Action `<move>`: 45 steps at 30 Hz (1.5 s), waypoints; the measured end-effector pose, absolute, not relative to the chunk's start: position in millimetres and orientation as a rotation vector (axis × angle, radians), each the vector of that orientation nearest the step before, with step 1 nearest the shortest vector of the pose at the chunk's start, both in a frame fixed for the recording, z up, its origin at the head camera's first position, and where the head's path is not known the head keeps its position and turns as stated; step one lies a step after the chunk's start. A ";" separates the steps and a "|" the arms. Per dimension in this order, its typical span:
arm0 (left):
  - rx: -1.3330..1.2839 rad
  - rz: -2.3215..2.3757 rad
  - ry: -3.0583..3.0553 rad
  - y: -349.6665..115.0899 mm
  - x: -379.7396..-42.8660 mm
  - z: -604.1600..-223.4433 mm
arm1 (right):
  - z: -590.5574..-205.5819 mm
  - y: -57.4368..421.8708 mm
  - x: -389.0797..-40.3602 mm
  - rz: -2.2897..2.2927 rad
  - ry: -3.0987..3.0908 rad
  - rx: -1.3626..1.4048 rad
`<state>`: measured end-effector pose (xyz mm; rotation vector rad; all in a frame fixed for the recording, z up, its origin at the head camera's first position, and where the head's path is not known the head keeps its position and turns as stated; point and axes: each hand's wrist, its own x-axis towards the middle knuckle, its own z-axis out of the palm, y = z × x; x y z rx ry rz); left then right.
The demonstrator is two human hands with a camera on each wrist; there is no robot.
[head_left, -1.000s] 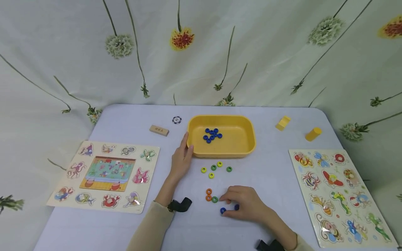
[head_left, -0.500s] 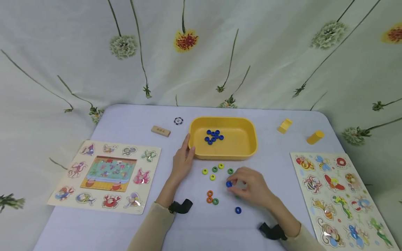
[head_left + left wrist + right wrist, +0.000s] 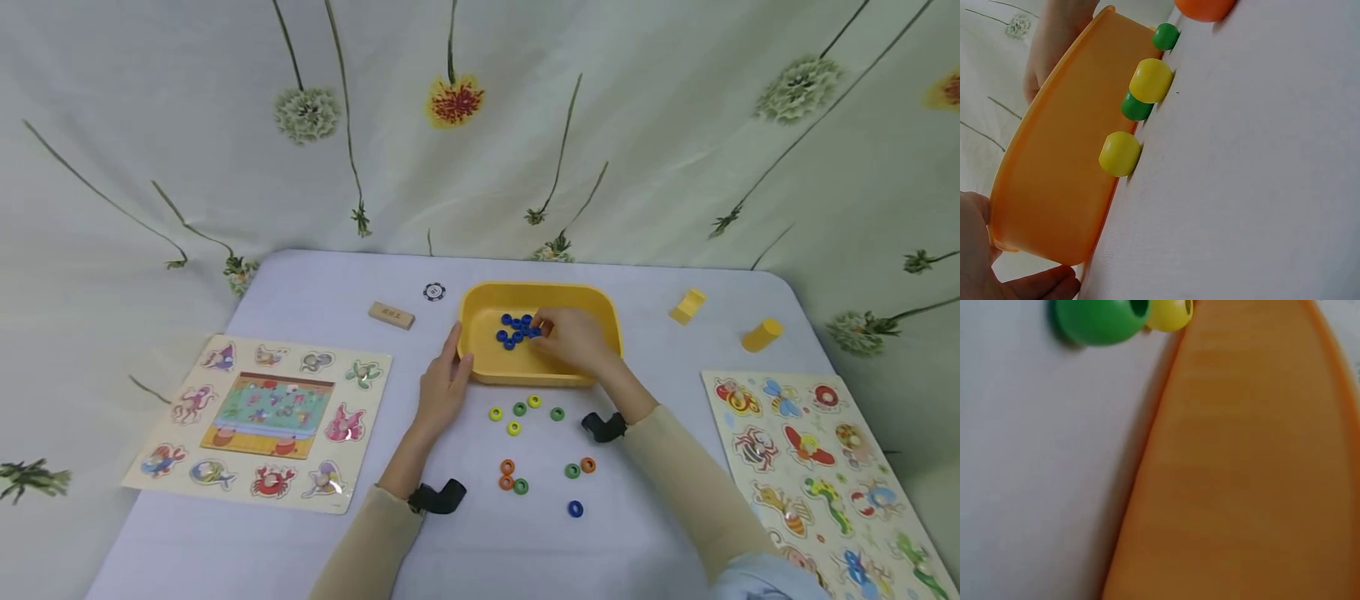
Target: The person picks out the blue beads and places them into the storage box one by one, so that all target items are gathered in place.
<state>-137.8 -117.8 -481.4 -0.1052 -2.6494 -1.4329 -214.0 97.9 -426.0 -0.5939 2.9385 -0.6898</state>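
The yellow tray (image 3: pixel 480 367) stands at the middle of the table with a cluster of blue beads (image 3: pixel 509 343) inside. My left hand (image 3: pixel 441 392) holds its near left corner, thumb at the rim and fingers along the outer wall; the left wrist view shows that hand (image 3: pixel 979 256) at the tray's end. My right hand (image 3: pixel 573 337) is inside the tray, thumb and fingers bent together around a blue bead, mostly hidden, beside the cluster. The right wrist view shows only the tray's outer wall (image 3: pixel 1241 475) and beads, not the hand.
Before the tray lie yellow beads (image 3: pixel 513 427) and green beads (image 3: pixel 557 413). Nearer are orange beads (image 3: pixel 507 467), more green ones and a blue bead (image 3: pixel 575 508). Picture puzzle boards (image 3: pixel 262 417) flank the table. Behind sit a wooden block (image 3: pixel 392 315), a chip (image 3: pixel 434 292) and yellow blocks (image 3: pixel 762 335).
My right hand has picked up a blue bead from the near table and carried it forward into the tray. An orange bead is uncovered. The left hand keeps its place at the tray.
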 end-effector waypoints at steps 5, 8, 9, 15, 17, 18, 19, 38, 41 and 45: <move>-0.127 -1.422 -2.633 -117.0 -137.9 -481.8 | -432.0 87.8 -222.7 -0.542 2.903 -0.604; -0.136 -1.418 -2.625 -116.8 -138.3 -482.0 | -433.4 84.7 -224.3 -0.523 2.891 -0.610; -0.137 -1.416 -2.623 -116.8 -138.4 -482.2 | -433.3 84.4 -224.1 -0.527 2.888 -0.609; -0.146 -1.421 -2.615 -117.5 -139.0 -483.4 | -428.0 94.8 -208.9 -0.708 2.936 -0.609; -0.139 -1.423 -2.623 -116.6 -139.2 -483.5 | -425.3 105.6 -196.9 -0.828 2.971 -0.633; -0.132 -1.420 -2.631 -116.4 -139.3 -483.5 | -423.5 111.6 -189.8 -0.896 2.984 -0.653; -0.121 -1.416 -2.639 -116.4 -139.5 -483.6 | -422.0 117.9 -181.9 -0.966 2.989 -0.679; -0.075 -1.426 -2.650 -115.9 -140.6 -486.4 | -444.7 162.7 -46.6 -1.495 2.686 -1.084; -0.066 -1.433 -2.650 -115.7 -140.6 -486.1 | -450.6 165.3 -40.0 -1.485 2.678 -1.111; -0.064 -1.441 -2.653 -115.2 -140.2 -485.0 | -461.7 170.0 -34.7 -1.383 2.704 -1.143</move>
